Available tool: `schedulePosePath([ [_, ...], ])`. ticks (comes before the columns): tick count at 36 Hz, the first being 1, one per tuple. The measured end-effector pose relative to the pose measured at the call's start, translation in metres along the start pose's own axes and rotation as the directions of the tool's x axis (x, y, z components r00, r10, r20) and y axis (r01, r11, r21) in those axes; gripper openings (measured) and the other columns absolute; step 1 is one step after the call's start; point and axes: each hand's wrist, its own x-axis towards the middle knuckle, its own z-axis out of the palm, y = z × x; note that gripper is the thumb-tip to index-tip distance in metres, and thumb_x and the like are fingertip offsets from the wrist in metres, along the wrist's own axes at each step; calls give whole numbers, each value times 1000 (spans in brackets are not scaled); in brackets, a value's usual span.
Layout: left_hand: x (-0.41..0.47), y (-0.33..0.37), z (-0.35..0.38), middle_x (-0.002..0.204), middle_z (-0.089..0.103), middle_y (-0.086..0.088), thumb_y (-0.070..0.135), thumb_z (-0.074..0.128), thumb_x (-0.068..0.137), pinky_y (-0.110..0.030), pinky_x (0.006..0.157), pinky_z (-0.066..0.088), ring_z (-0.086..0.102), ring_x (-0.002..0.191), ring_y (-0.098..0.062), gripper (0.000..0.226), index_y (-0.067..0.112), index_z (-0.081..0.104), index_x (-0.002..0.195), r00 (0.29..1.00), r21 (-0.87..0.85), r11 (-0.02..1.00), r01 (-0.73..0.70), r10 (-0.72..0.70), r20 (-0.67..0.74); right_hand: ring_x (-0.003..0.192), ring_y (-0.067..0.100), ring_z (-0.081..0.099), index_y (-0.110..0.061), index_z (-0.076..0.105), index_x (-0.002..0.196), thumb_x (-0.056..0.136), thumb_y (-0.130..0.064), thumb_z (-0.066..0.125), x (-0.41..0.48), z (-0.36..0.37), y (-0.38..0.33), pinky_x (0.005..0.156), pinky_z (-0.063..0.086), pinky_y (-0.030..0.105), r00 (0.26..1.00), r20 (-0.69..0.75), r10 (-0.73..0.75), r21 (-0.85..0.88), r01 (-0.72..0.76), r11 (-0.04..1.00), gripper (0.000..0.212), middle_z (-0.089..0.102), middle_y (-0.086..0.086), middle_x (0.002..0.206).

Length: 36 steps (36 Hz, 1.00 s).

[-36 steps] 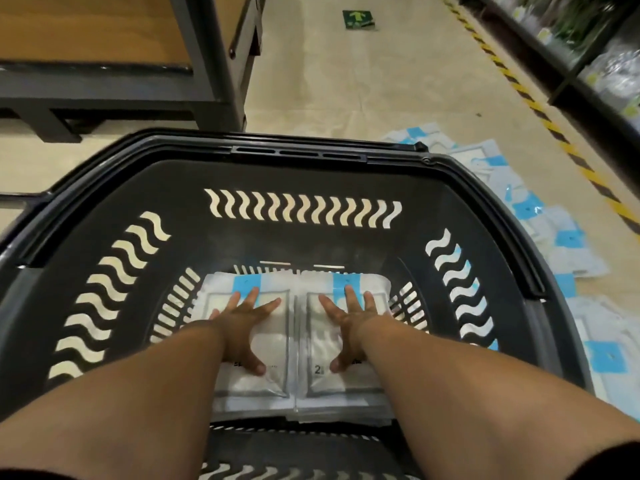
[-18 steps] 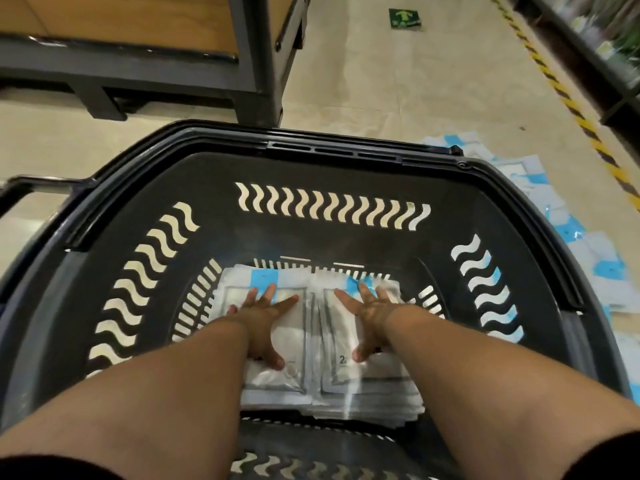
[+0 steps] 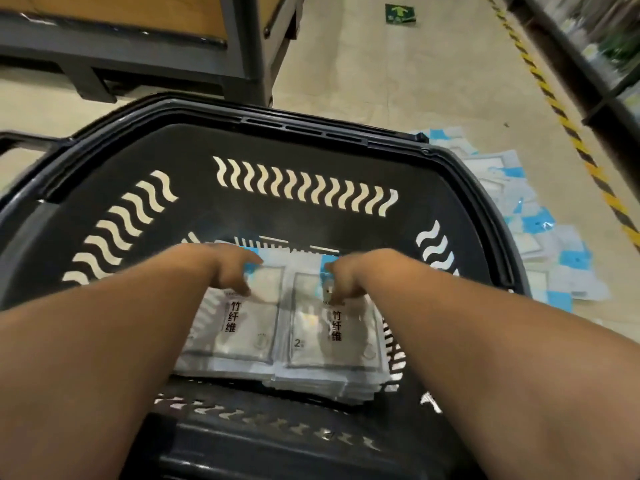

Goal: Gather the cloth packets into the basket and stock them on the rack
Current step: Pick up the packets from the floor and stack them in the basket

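Beige, smooth flooring (image 3: 363, 81) fills the background, dull and lightly scuffed. Over it sits a big black plastic basket (image 3: 311, 124), rounded at the corners, with a thick moulded rim and sloping walls pierced by rows of wavy slots that show pale against the dark plastic. Behind its far edge stands a rack (image 3: 242, 46) of grey metal posts and beams carrying a flat wooden board. At the right edge a second dark shelf unit (image 3: 588, 74) runs along the aisle, its contents too blurred to make out. On the floor just right of the basket lies a loose heap of packets (image 3: 540, 237), flat, white with blue patches, glossy and overlapping at all angles. The cloth packets (image 3: 249, 327) in the basket lie on its bottom in two neat stacks side by side, edges touching; each is a thin rectangular pouch of shiny clear film with a grey border, black printed characters and a blue strip at the far end. Both bare forearms reach in from the near side. The left hand (image 3: 232, 271) rests on the left stack and the right hand (image 3: 344, 277) on the right stack, near the far ends; motion blur hides whether the fingers lie flat or curl to grip. A yellow-and-black striped tape (image 3: 554, 109) crosses the floor diagonally, and a small green square sign (image 3: 400, 13) is stuck flat beyond.
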Motion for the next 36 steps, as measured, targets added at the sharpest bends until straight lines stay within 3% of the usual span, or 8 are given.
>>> schedulePosePath([
  [3, -24, 10, -23, 142, 55, 0, 37, 73, 87, -30, 102, 41, 54, 125, -23, 60, 28, 50, 142, 994, 91, 996, 25, -15, -105, 129, 31, 53, -16, 48, 148, 94, -38, 68, -28, -32, 7, 109, 43, 43, 982, -183, -50, -11, 49, 999, 61, 53, 9, 147],
  [7, -62, 24, -56, 137, 58, 0, 38, 63, 93, -32, 101, 44, 55, 124, -22, 52, 27, 50, 141, 941, 145, 988, 42, 10, -338, 128, 31, 52, -22, 49, 145, 98, -34, 59, -75, -74, 16, 103, 45, 39, 878, -459, -139, -78, 116, 990, 49, 57, 9, 141],
  [13, -109, 50, -86, 142, 52, -1, 46, 59, 92, -43, 106, 44, 50, 128, -26, 56, 32, 44, 144, 809, 92, 992, 89, -18, -587, 126, 27, 53, -29, 45, 148, 97, -37, 57, -143, -98, 38, 103, 45, 39, 733, -662, -157, -73, 146, 987, 53, 56, 5, 142],
  [18, -136, 101, -101, 151, 46, 3, 50, 55, 94, -45, 108, 42, 45, 135, -25, 59, 32, 40, 148, 728, 106, 991, 84, 11, -686, 121, 29, 55, -26, 53, 139, 95, -35, 58, -192, -95, 75, 95, 46, 38, 670, -735, -105, -68, 81, 994, 45, 60, 6, 130],
  [22, -150, 156, -115, 152, 44, 2, 50, 54, 94, -47, 108, 42, 45, 135, -25, 60, 29, 39, 149, 649, 158, 986, 46, 91, -755, 134, 27, 45, -26, 41, 150, 98, -37, 55, -225, -79, 118, 106, 42, 40, 652, -758, 4, -7, -15, 1000, 56, 50, 4, 148],
  [27, -155, 235, -123, 153, 42, 3, 48, 53, 96, -45, 108, 43, 43, 136, -24, 61, 29, 35, 151, 584, 198, 979, -40, 184, -791, 140, 24, 38, -26, 35, 153, 99, -39, 53, -267, -43, 178, 108, 41, 42, 584, -796, 163, 121, -110, 987, 58, 40, 0, 156],
  [32, -136, 315, -111, 162, 26, 2, 50, 51, 97, -41, 115, 32, 31, 145, -22, 67, 30, 25, 156, 603, 212, 968, -133, 248, -758, 148, 27, 24, -23, 30, 155, 99, -43, 54, -306, 9, 243, 115, 35, 45, 554, -776, 302, 200, -239, 950, 64, 23, 4, 164],
  [36, -117, 372, -86, 165, 19, 2, 52, 46, 98, -42, 117, 31, 26, 147, -23, 69, 29, 19, 157, 626, 271, 941, -203, 337, -704, 149, 27, 23, -23, 29, 155, 99, -43, 53, -330, 62, 290, 115, 36, 45, 544, -741, 395, 257, -313, 914, 65, 20, 5, 165],
])
